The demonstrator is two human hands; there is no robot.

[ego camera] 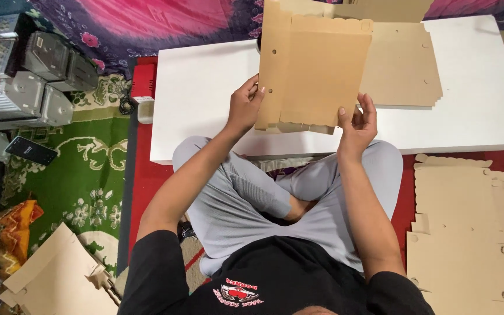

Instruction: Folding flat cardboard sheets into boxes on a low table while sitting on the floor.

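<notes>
A low white table (205, 87) is spread across the far middle of the scene, above a red floor covering and a green patterned rug (83, 175) at the left; a purple and pink patterned cloth (147, 23) is hung along the far edge; grey metal boxes (36, 81) are stacked at the far left, and a dark phone (30, 150) is laid on the rug near them. A stack of flat brown card blanks (403, 70) is rested on the right part of the table; more scalloped blanks (468, 227) are piled on the floor at the near right, and paler card pieces (53, 280) are heaped at the near left. Crossed legs in grey trousers are seen below the table's near edge.

A flat brown cardboard blank (316, 70), scalloped along its far and near edges and punched with small holes, is held up over the table's middle; it is raised far of both hands, so that only its lower part is gripped. Its left edge is clamped by the left hand (245, 108), thumb on the facing side; its near right corner is pinched by the right hand (357, 125), thumb on the face and fingers curled behind.
</notes>
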